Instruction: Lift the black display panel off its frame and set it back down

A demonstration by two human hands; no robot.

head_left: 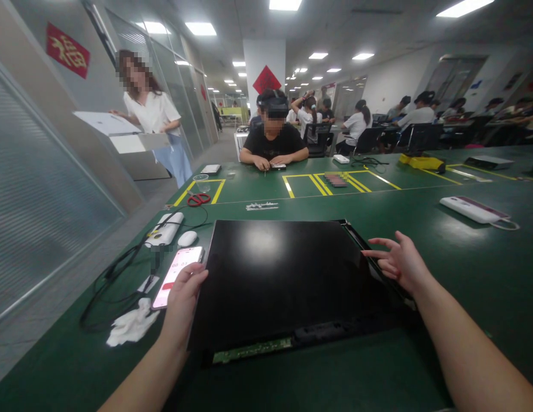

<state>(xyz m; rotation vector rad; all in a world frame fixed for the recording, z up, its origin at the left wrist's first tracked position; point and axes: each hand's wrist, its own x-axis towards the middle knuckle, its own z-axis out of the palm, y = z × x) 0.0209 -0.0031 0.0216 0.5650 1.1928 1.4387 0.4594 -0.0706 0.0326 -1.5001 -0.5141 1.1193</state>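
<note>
A flat black display panel (275, 274) lies in front of me, with a green circuit board strip (251, 350) along its near edge. At its right side a dark frame edge (356, 236) shows, slightly offset from the panel. My left hand (185, 294) is closed on the panel's left edge, thumb and fingers pinching it beside a lit phone (177, 274). My right hand (397, 263) is at the right edge, fingers apart and stretched toward the panel, fingertips at or just above the frame. Whether they touch it I cannot tell.
Left of the panel are a white mouse (188, 238), a crumpled tissue (133, 325), black cables (107, 274) and a white power bank (164, 229). Red-handled scissors (198, 199) and a clear cup (201, 182) stand farther back. Another white device (474, 210) lies right. A person (275, 137) sits opposite.
</note>
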